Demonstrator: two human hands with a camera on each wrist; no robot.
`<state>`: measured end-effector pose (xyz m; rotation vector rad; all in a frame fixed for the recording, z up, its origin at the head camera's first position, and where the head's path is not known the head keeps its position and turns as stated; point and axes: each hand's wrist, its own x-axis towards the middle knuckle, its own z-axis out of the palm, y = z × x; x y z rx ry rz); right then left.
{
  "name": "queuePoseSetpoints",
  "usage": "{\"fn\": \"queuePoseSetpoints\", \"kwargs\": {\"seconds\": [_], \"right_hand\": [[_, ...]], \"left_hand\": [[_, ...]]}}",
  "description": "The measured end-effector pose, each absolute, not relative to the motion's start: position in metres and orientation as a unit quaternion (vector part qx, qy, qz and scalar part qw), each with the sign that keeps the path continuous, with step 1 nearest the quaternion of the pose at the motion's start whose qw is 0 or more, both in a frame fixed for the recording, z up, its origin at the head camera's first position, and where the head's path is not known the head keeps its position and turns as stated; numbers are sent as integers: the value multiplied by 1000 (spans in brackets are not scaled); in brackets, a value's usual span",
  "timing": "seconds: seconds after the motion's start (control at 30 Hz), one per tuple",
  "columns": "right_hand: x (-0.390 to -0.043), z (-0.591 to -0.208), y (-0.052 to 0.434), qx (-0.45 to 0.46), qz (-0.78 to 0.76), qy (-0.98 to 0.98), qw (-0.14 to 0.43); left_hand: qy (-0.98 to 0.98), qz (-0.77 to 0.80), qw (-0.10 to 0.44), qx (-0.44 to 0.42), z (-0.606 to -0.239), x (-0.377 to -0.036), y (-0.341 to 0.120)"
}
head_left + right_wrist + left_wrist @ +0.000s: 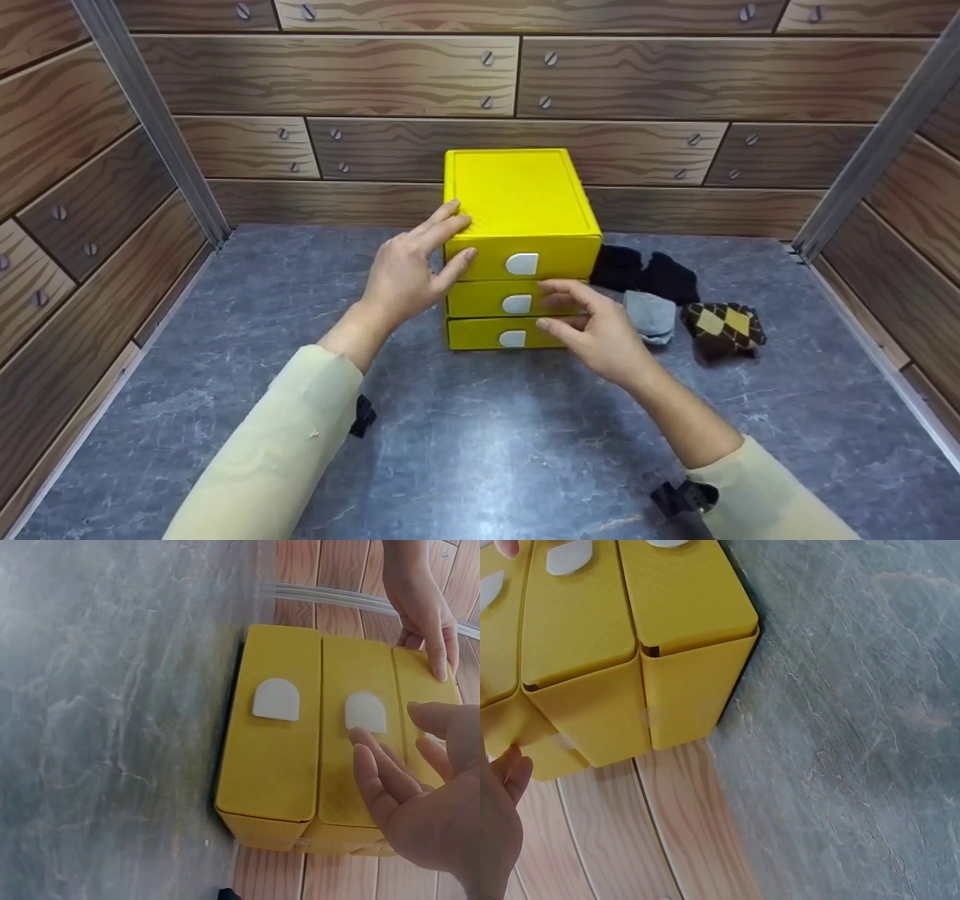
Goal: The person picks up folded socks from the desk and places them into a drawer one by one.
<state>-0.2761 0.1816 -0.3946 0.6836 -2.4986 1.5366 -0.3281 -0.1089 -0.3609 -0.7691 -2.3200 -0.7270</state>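
**Hands at the drawer chest, middle drawer next**

I see the yellow drawer chest standing upright near the back of the grey table, its three shut drawer fronts facing me, long axis vertical. My left hand steadies its top-left corner with straight fingers, gripping nothing. My right hand hovers spread before the middle drawer's white tab. I judge this the reach stage; next calls for hooking that tab. Folded socks lie just right of the chest.
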Motion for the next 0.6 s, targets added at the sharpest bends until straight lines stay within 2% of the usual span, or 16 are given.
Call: {"fn": "queuePoseSetpoints", "kwargs": {"seconds": [0.33,0.6], "right_hand": [[-278,-400,177,216,510,-832,17],[-285,-405,172,215,508,-834,4]], "left_hand": [[-879,-270,275,-279,-361,-327,-108],[-881,-269,274,-278,-359,-327,-110]]}}
